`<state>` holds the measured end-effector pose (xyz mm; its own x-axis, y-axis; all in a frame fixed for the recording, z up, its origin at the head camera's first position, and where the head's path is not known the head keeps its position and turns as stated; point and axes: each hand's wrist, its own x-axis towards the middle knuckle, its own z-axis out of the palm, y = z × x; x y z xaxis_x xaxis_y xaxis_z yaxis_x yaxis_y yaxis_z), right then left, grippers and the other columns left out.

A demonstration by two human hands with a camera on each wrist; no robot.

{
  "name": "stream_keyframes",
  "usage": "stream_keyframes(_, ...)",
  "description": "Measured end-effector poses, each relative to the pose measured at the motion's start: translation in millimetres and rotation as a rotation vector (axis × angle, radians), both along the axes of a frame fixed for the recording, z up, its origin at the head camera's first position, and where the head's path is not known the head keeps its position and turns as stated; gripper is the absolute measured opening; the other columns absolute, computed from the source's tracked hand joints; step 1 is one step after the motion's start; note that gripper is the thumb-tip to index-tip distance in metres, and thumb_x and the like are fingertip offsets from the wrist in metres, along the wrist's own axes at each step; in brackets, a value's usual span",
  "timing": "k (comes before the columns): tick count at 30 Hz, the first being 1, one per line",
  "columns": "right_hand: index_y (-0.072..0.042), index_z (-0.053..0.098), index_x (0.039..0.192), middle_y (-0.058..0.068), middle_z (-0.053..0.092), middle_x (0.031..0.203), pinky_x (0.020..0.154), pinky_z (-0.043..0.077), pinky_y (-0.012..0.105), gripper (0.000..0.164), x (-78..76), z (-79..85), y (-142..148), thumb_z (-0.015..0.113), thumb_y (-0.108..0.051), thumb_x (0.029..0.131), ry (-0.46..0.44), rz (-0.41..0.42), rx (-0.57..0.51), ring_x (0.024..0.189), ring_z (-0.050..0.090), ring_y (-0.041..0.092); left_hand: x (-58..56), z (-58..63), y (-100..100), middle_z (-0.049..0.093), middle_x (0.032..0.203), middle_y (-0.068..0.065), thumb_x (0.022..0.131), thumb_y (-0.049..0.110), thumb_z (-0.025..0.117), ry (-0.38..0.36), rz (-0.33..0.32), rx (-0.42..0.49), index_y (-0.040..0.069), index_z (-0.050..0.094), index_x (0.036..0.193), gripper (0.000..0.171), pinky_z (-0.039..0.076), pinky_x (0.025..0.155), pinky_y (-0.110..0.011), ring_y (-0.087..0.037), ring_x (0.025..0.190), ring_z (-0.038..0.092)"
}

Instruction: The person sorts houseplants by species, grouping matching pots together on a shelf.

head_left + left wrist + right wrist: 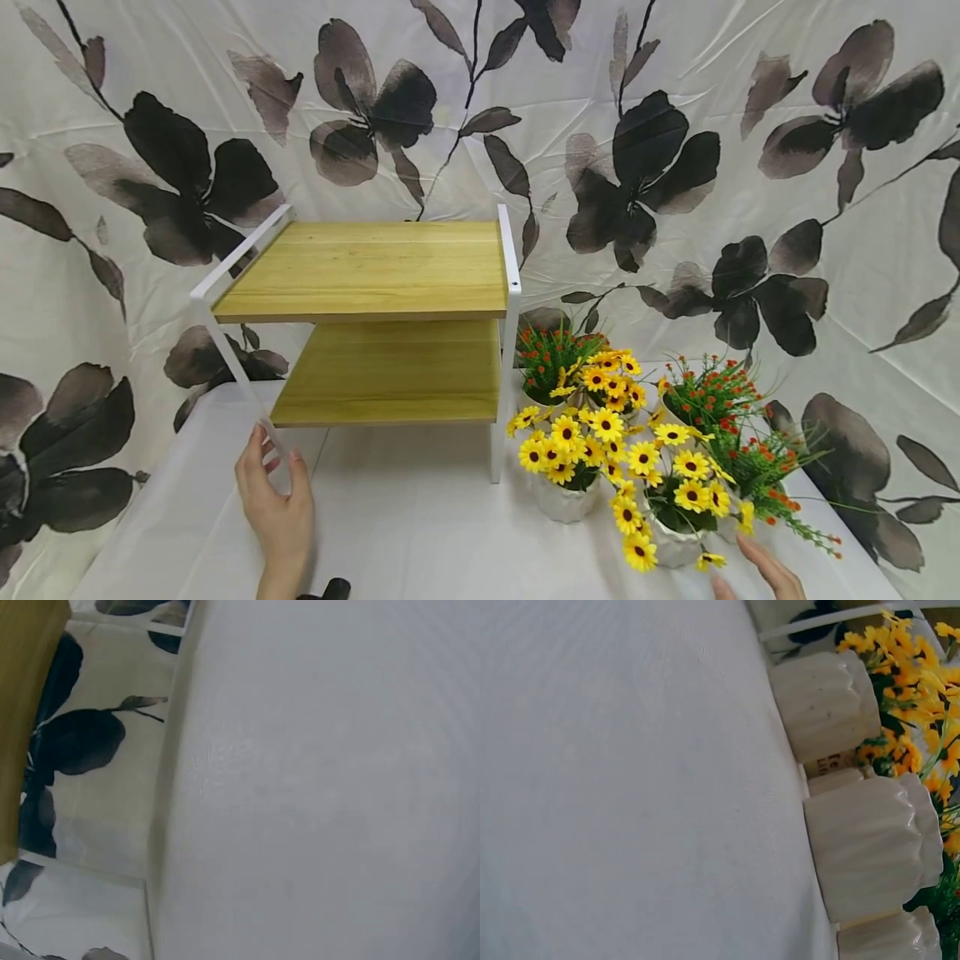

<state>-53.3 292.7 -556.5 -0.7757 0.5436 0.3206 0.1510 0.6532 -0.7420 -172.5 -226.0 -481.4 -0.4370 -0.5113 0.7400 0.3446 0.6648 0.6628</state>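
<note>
A two-tier shelf (pixel 375 271) with wooden boards and a white frame stands left of centre in the head view. My left hand (pixel 281 512) is low at its front left leg, holding the leg between fingers and thumb. At the lower right, only part of my right hand (pixel 772 575) shows, its fingers extended beside the front flower pot (pixel 675 546) of yellow daisies. Another white pot (pixel 567 500) of yellow daisies stands near the shelf's right leg. Both hands are hidden in the wrist views, where the ridged white pots (pixel 870 851) appear sideways.
Behind the front pots are more yellow flowers (pixel 611 379) and green plants with small red-orange blooms (pixel 712 396). All stand close together on the white table (pixel 412 533). A floral curtain (pixel 480 167) hangs behind the table. The lower board (pixel 397 371) has an open space under it.
</note>
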Motion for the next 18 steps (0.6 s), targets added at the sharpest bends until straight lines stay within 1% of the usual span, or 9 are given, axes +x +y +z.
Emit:
stream_keyframes(2,0.002,0.051,0.134,0.024,0.054,0.132,0.11,0.039,0.043,0.054,-0.5,23.2,-7,0.068,-0.021,0.088,-0.078,0.005,-0.072,0.114,0.051,0.007,-1.7,-2.0,0,0.052,0.128,-0.024,0.082,-0.015,0.059,0.008,0.006,0.011,0.004,0.047,0.139,0.062,0.036,0.09,-0.005,0.009,0.116,0.042)
stream_keyframes(3,0.002,0.05,0.134,0.023,0.055,0.131,0.109,0.04,0.032,0.054,-1.0,28.5,-10,0.066,-0.024,0.089,-0.11,-0.017,-0.095,0.108,0.049,-0.003,-2.3,-2.4,-1,0.052,0.127,-0.023,0.082,-0.015,0.059,0.004,0.01,0.018,0.005,0.048,0.139,0.061,0.036,0.09,-0.004,0.011,0.116,0.042)
stream_keyframes(4,0.003,0.05,0.133,0.025,0.055,0.129,0.107,0.043,0.031,0.053,-2.2,33.2,-13,0.066,-0.022,0.09,-0.122,-0.034,-0.136,0.101,0.048,-0.008,-2.8,-2.7,0,0.053,0.126,-0.022,0.083,-0.015,0.059,-0.002,0.013,0.025,0.005,0.048,0.138,0.06,0.036,0.09,-0.004,0.011,0.115,0.042)
stream_keyframes(7,-0.005,0.051,0.133,0.016,0.059,0.125,0.088,0.039,0.003,0.049,-6.8,21.5,-19,0.065,-0.023,0.09,-0.052,-0.145,-0.165,0.088,0.033,-0.026,-3.7,-1.8,1,0.054,0.122,-0.008,0.084,-0.014,0.058,-0.008,0.015,0.045,0.005,0.05,0.137,0.057,0.037,0.09,-0.004,0.011,0.113,0.043)
stream_keyframes(9,-0.009,0.051,0.134,0.013,0.059,0.123,0.078,0.037,-0.001,0.05,-10.3,10.5,-18,0.066,-0.025,0.09,-0.022,-0.168,-0.177,0.088,0.036,-0.025,-4.2,-0.7,1,0.051,0.119,0.005,0.085,-0.014,0.058,0.0,0.008,0.062,0.005,0.051,0.136,0.055,0.038,0.091,-0.005,0.01,0.11,0.044)
stream_keyframes(11,-0.011,0.048,0.136,0.011,0.058,0.125,0.076,0.039,0.001,0.052,-15.0,1.9,-13,0.065,-0.028,0.09,-0.049,-0.132,-0.196,0.088,0.037,-0.025,-4.3,1.1,1,0.046,0.117,0.016,0.085,-0.014,0.057,0.01,0.002,0.082,0.004,0.052,0.135,0.054,0.04,0.09,-0.006,0.009,0.108,0.046)
stream_keyframes(13,-0.01,0.042,0.14,0.011,0.052,0.13,0.081,0.045,0.009,0.058,-18.9,-3.0,-4,0.063,-0.033,0.091,-0.12,-0.045,-0.222,0.089,0.035,-0.026,-3.7,3.5,2,0.043,0.113,0.022,0.085,-0.014,0.056,0.018,-0.005,0.102,0.004,0.052,0.135,0.053,0.041,0.09,-0.005,0.007,0.106,0.047)
stream_keyframes(16,-0.007,0.031,0.146,0.016,0.042,0.137,0.098,0.048,0.037,0.069,-24.0,-6.8,8,0.062,-0.036,0.092,-0.216,0.093,-0.313,0.089,0.033,-0.026,-2.0,6.8,2,0.043,0.109,0.024,0.086,-0.015,0.055,0.019,-0.014,0.125,0.002,0.053,0.134,0.051,0.041,0.089,-0.005,0.007,0.104,0.047)
stream_keyframes(18,-0.006,0.025,0.149,0.018,0.037,0.142,0.1,0.043,0.054,0.079,-27.1,-8.1,10,0.065,-0.039,0.089,-0.258,0.133,-0.363,0.093,0.036,-0.02,-2.2,5.7,0,0.043,0.107,0.024,0.086,-0.015,0.056,0.015,-0.023,0.138,0.002,0.053,0.133,0.05,0.041,0.088,-0.006,0.008,0.103,0.046)
